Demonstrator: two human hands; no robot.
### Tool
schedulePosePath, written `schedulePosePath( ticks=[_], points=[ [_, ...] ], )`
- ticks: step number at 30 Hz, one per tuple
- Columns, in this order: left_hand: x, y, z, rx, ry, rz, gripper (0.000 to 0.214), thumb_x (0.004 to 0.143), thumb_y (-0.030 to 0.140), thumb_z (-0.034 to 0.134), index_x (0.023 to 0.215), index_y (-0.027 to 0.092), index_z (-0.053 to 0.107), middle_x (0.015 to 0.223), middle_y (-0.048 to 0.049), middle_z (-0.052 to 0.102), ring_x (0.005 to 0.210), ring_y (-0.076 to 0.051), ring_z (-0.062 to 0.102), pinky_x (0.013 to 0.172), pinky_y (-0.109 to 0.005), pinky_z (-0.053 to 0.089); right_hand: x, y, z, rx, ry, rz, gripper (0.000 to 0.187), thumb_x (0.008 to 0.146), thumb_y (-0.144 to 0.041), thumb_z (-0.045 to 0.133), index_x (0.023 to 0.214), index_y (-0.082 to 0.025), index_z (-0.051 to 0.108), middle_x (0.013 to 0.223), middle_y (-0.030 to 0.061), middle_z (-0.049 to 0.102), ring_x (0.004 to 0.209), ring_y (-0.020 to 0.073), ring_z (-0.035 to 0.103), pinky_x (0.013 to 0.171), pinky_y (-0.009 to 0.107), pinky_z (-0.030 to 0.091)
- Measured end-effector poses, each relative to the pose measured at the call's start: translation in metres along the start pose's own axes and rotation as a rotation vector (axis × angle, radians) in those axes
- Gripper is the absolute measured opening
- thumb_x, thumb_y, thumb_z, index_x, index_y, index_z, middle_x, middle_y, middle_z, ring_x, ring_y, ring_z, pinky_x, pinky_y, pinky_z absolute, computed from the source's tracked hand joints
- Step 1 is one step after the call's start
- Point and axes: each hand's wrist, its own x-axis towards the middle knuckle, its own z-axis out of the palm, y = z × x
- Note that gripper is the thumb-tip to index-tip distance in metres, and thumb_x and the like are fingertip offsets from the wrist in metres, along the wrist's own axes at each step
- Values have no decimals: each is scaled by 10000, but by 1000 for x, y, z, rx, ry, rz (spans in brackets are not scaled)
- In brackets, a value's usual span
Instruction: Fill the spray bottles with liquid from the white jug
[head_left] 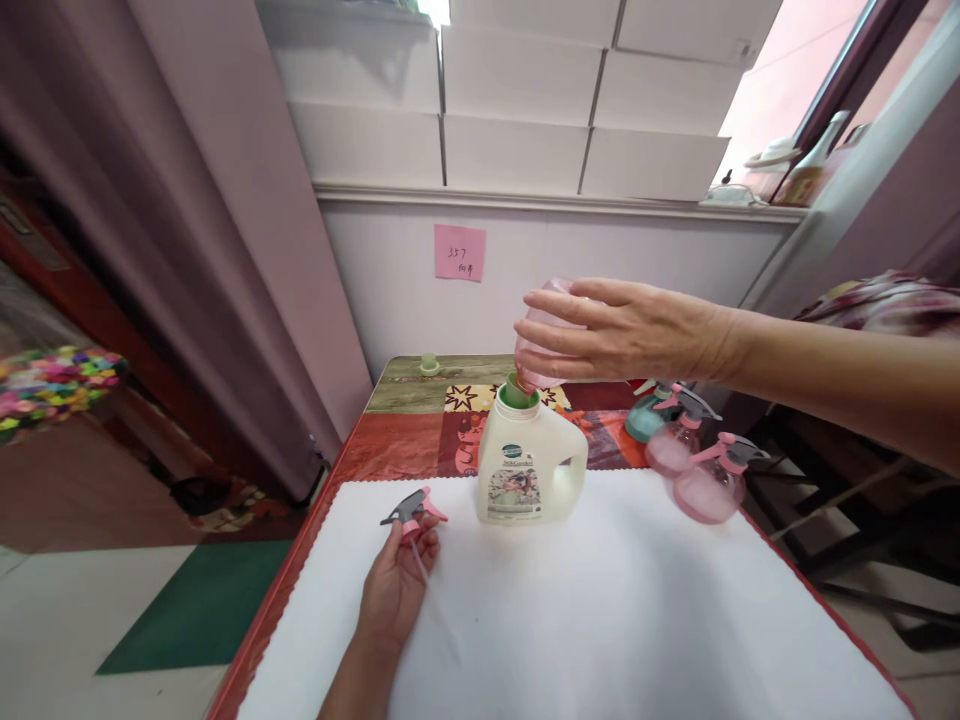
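Right hand [637, 330] of the person grips a tipped pink bottle [546, 314], fingers spread over its side, its mouth down at the green collar [513, 392] in the neck of the jug [517, 460]. Whether bottle and collar touch cannot be told. Left hand [394, 585], nearer the left edge of the desk [382, 440], has its fingers closed on a spray head [411, 508], whose thin tube [431, 580] slants toward the near edge. Upright near the middle of the desk, the jug stands at the far edge of the white sheet [600, 600]. A green cap [429, 366] sits by the far left corner. Along the right edge, a teal spray bottle [643, 420] and two pink spray bottles [712, 490] stand close together.
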Motion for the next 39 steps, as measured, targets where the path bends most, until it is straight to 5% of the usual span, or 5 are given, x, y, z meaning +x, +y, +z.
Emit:
schedulePosePath(
  ticks=[20,33,39],
  points=[
    [2,-1,-2,6,-16,6,302,1052,249,517,1003,96,773,923,-154,805,694,-174,733,654,-281,625,-3,1,-1,-8,-73,15,648,932,-178,675,1519,-352,466,1481,26,593,1420,288,495,1022,492,536],
    [-3,1,4,18,17,6,320,1061,219,489,960,96,766,900,-152,807,670,-162,727,643,-264,625,-11,-4,22,-42,173,35,533,955,-96,611,1431,-322,534,1394,14,658,1373,239,540,1001,409,544],
    [-3,1,4,19,21,16,305,1058,216,490,996,91,761,891,-154,805,662,-164,722,631,-271,623,-26,-15,33,-38,177,209,534,967,-107,576,1454,-321,522,1405,26,674,1369,258,565,1121,495,496]
  ],
)
